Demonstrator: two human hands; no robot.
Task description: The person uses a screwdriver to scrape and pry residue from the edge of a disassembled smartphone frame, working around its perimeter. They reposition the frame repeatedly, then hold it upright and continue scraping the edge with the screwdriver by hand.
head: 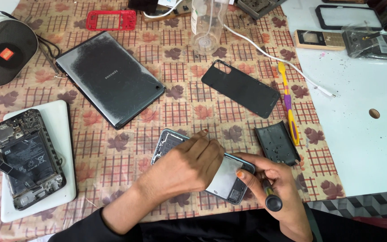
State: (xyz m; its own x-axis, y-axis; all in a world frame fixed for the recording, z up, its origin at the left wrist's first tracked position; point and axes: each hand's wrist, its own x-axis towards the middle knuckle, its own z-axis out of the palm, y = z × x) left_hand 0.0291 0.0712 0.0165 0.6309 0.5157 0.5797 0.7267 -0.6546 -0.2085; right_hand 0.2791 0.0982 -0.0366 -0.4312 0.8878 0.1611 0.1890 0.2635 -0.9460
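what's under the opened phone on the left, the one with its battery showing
The opened phone lies on a white slab-like device, which rests on the patterned tablecloth. Whatever lies beneath the phone's own body is covered.

Table (363, 148), white top, covered left and centre by a leaf-patterned checked cloth (126, 161). On the cloth: black tablet (110, 78) upper left, black phone back cover (240, 88) centre, opened phone (27, 157) far left, toothbrush (288, 103) at right edge.
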